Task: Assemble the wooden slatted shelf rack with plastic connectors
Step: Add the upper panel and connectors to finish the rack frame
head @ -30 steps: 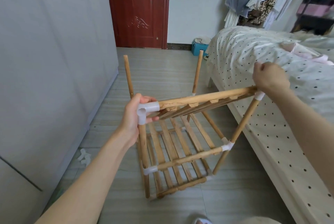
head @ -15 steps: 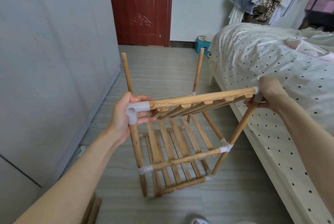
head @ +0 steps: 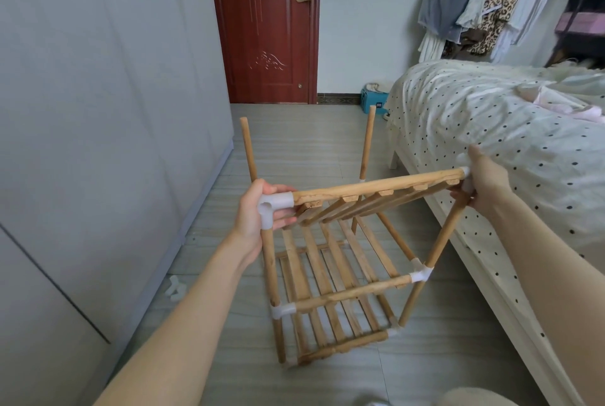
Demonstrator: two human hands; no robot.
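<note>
Now fitting the top tier onto a half-built wooden slatted shelf rack (head: pixel 330 278) that stands on the grey floor (head: pixel 294 143) beside the dotted bed (head: pixel 491 130).

Left hand (head: pixel 258 212) curls its fingers round the white plastic corner connector (head: pixel 273 206), while the right hand (head: pixel 484 183) grips the far corner connector (head: pixel 466 176), probably steadying the tilted top slatted shelf (head: pixel 376 196) so it seats on the front dowels. Two rear dowels (head: pixel 247 150) stand bare. Loose white connectors (head: pixel 175 287) lie by the wardrobe (head: pixel 98 143).

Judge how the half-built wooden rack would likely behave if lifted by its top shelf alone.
Probably light: the rack is thin dowels and slats. Likely wobbly, since the two far posts stand free, uncapped. The top shelf sits tilted, held at the near corners by the left hand and right hand, so it might pull off.
</note>
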